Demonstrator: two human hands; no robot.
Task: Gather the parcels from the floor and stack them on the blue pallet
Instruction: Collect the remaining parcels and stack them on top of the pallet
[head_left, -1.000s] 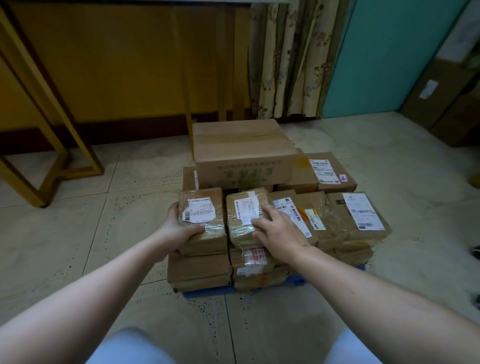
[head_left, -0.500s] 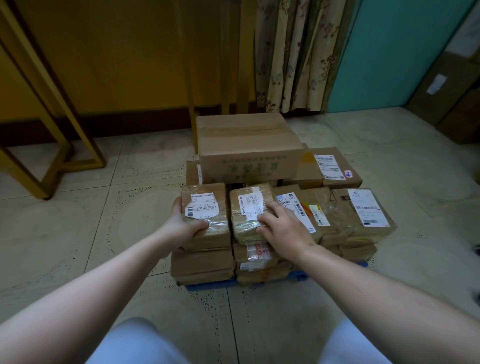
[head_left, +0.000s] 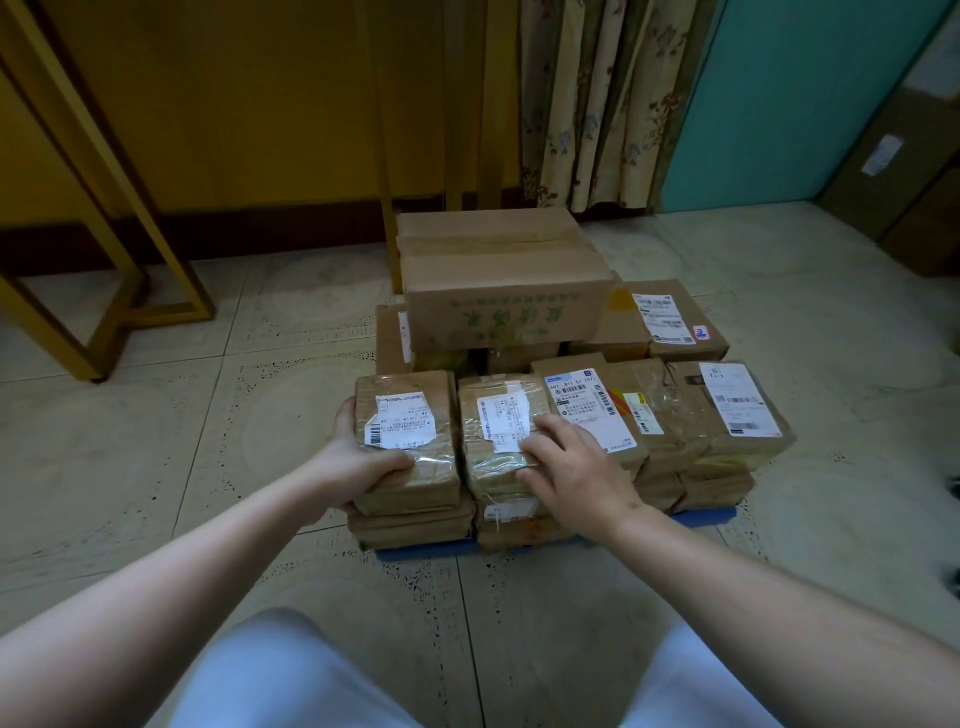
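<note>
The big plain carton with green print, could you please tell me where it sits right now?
In the head view, the big carton sits on top of the stack's back row, centre-left, behind the two taped parcels under the hands.

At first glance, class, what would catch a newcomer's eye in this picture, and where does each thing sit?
The stack of taped brown parcels in the middle of the tiled floor stands out first, with a large cardboard box on top at the back and a blue pallet peeking out beneath. Next come the hands: the left hand grips the front-left parcel, while the right hand lies flat on the parcel beside it.
</note>
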